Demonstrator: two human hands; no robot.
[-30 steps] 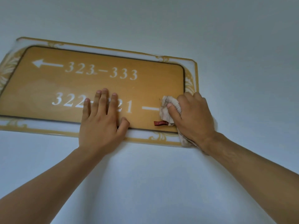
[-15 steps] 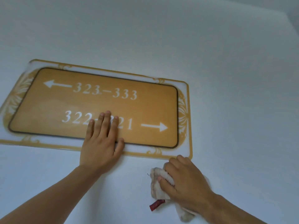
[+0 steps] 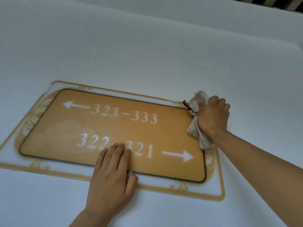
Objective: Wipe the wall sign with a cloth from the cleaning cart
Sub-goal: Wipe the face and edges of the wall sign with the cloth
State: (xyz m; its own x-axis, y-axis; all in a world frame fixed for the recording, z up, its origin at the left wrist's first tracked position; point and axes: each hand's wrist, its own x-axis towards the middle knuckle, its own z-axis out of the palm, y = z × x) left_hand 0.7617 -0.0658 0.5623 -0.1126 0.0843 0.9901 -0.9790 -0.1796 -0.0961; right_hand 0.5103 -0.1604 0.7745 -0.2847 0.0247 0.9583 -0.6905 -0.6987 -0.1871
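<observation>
A golden-brown wall sign [image 3: 73,131] with white room numbers, two arrows and a pale ornamented border hangs on the white wall. My left hand [image 3: 111,176] lies flat on its lower edge, fingers together over the lower number row. My right hand [image 3: 213,115] presses a crumpled off-white cloth [image 3: 195,128] with a small red tag against the sign's upper right corner. The cloth hangs down below the hand over the right border.
The white wall [image 3: 147,46] surrounds the sign on all sides. A dark slatted strip [image 3: 278,2] shows at the top right, where the wall ends.
My right hand went from the sign's lower right, down below the sign, then up to its upper right corner with the cloth. The view tilted upward. My left hand stayed put.
</observation>
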